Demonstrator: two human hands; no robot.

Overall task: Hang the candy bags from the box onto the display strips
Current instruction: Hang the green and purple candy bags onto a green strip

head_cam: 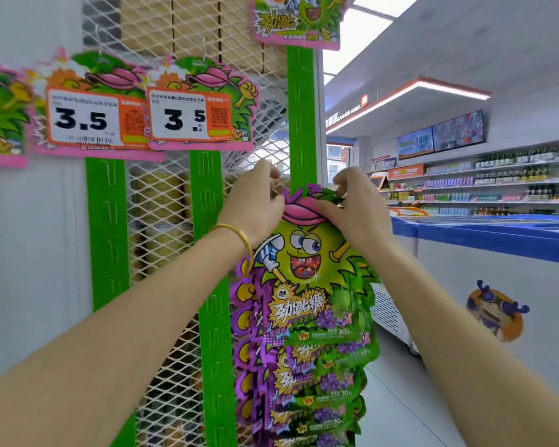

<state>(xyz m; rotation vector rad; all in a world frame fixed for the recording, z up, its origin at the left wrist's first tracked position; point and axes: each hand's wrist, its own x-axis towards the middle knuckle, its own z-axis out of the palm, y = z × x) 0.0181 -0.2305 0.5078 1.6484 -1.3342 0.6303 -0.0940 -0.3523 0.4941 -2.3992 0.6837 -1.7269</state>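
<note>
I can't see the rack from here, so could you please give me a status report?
Both hands, left and right, pinching top of green cartoon candy bag at rightmost green plastic strip. Nothing obstructing.

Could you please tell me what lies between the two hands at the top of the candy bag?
In the head view, the green display strip runs down between the left hand and right hand, above the candy bag.

two 3.5 price tags [84, 119] hang left; a blue-rimmed freezer [484, 235] stands beneath stocked shelves [497, 185].
</note>
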